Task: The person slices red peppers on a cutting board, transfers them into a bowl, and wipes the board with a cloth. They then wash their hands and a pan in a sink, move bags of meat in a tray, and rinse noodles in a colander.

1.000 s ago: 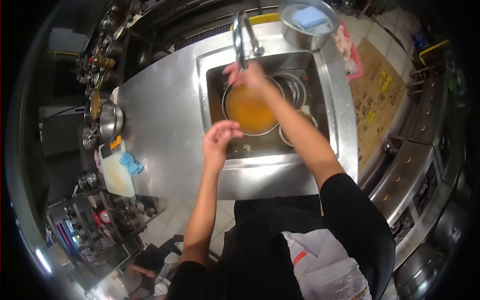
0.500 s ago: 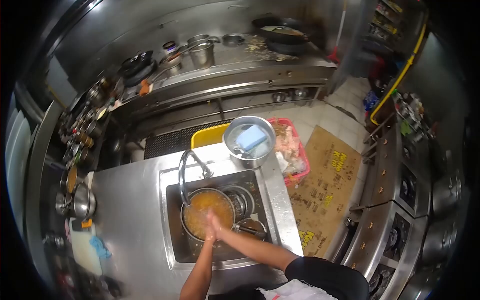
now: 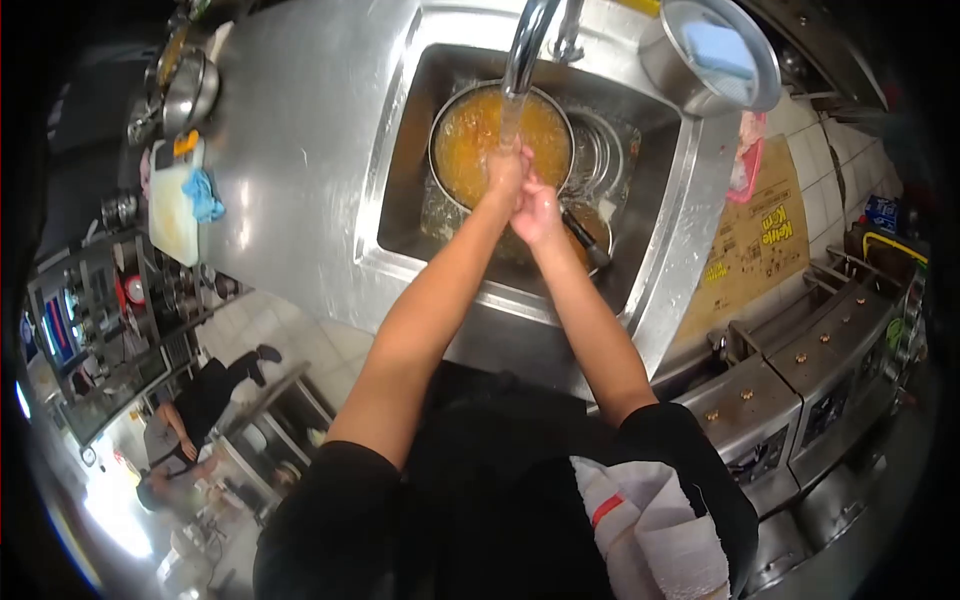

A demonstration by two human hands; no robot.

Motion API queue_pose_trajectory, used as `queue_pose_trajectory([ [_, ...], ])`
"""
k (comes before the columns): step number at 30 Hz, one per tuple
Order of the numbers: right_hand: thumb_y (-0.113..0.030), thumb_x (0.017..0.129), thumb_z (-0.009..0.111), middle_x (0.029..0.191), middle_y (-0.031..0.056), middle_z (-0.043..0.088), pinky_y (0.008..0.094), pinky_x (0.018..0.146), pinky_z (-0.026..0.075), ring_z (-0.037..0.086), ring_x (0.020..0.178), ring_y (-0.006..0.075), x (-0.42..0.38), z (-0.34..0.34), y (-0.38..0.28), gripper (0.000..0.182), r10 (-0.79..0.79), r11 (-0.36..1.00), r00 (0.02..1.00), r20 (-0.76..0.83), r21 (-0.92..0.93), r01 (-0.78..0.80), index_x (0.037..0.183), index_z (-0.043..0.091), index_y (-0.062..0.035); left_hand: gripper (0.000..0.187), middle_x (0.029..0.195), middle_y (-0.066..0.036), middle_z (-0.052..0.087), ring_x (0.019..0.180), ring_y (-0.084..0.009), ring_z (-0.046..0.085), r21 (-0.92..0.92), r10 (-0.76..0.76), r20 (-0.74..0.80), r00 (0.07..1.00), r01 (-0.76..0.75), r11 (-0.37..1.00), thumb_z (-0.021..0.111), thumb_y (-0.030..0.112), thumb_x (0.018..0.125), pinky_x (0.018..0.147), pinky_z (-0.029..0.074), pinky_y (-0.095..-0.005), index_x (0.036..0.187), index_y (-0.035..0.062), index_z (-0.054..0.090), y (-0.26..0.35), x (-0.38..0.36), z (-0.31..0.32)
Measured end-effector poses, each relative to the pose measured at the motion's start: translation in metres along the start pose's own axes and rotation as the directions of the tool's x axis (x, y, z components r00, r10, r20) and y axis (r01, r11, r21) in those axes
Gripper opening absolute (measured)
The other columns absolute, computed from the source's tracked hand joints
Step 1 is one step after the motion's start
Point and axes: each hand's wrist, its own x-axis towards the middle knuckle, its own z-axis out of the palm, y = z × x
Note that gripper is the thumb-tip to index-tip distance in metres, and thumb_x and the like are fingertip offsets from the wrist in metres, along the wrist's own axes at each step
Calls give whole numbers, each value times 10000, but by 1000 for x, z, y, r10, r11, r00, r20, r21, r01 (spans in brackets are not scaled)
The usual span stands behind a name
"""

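Water runs from the curved tap [image 3: 525,50] onto my hands, above a round pan [image 3: 465,120] of orange-brown liquid in the steel sink [image 3: 405,190]. My left hand [image 3: 507,170] is under the stream, its fingers against the other hand. My right hand [image 3: 538,208] touches it just to the right and below, palm partly turned up, fingers curled. Whether anything small is between them is hidden by the water and the overlap. A dark handle [image 3: 583,236] lies right of my hands, over another pan low in the sink.
A steel pot [image 3: 680,60] with a blue sponge [image 3: 718,48] stands at the sink's back right corner. On the left are a cutting board [image 3: 172,225] and a blue cloth [image 3: 203,195]. Stoves [image 3: 740,400] stand at right. Another person [image 3: 190,420] is at lower left.
The view has tilted down and swung, so the sink looks larger and higher. My hands have moved up under the tap's stream. The back counter has left view; another person now shows.
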Motion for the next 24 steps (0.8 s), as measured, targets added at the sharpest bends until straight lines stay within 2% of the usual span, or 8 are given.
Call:
queue_pose_trajectory([
  [3,-103,881,474,1087,93,629,326,803,501,611,946,202,4,-25,5,265,107,991,994,2,76,-107,1124,559,-39,133,634,-13,442,516,-134,388,-522,-54,262,963,189,832,453,178,948,517,354,-272,917,64,515,-2,14,-37],
  [6,-119,881,500,995,61,640,336,726,506,601,910,177,24,-19,29,204,315,940,949,-16,141,-310,1071,572,-103,283,582,-14,441,540,-128,428,-544,81,6,997,-65,837,364,244,1007,485,363,-271,901,60,550,18,-6,-43],
  [12,-133,832,563,826,73,663,342,710,515,636,784,206,77,-37,7,151,-93,938,988,-120,-344,46,929,653,-61,114,656,-38,560,553,-108,501,77,367,92,926,-374,924,479,59,909,488,397,-240,950,42,584,8,-23,-5],
  [14,-92,787,586,757,86,675,355,731,522,657,743,233,69,-48,-20,149,-557,417,827,79,-834,361,899,671,-42,115,662,-38,551,558,-103,507,219,453,128,882,-471,855,488,33,887,488,405,-228,930,44,594,-7,-15,-5],
  [16,-52,756,593,753,112,688,352,722,522,668,735,255,23,-43,-69,169,-589,-194,795,147,-980,38,899,682,-59,113,666,-53,571,589,-106,559,422,6,155,988,-72,904,504,79,903,493,431,-219,922,31,604,-36,4,-14],
  [18,-45,755,588,807,130,692,347,736,517,671,780,280,-3,-64,-98,162,-561,-246,827,-36,-947,-208,866,696,-95,139,679,-58,591,578,-109,577,397,-145,102,984,93,913,481,117,937,505,464,-228,970,33,587,-54,-2,-9],
  [22,-52,793,572,788,101,699,319,712,520,674,764,194,15,-61,-88,147,-445,150,894,-61,-989,7,874,695,-53,156,675,-81,591,495,-141,548,-25,-306,98,947,310,951,429,64,927,406,442,-257,1027,5,534,-73,-1,-6],
  [24,-32,814,546,732,82,678,279,614,508,642,687,155,23,-3,-53,166,-336,555,933,-126,-827,88,903,686,-20,161,666,-59,563,528,-148,541,-135,-61,97,993,73,988,426,120,961,477,459,-257,1021,21,537,-55,8,-25],
])
